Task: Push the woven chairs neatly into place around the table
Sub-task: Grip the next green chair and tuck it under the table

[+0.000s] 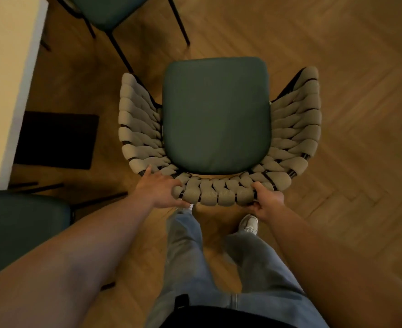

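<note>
Chair: the woven chair stands on the wood floor, dead ahead, clear of the desk.
Left hand: left hand, fingers curled over the backrest's left end.
Right hand: right hand, fingers clamped on the right end.
Key relation: the desk lies off to the left, the seat faces straight away.
Next, likely: swing it left, then push.
</note>
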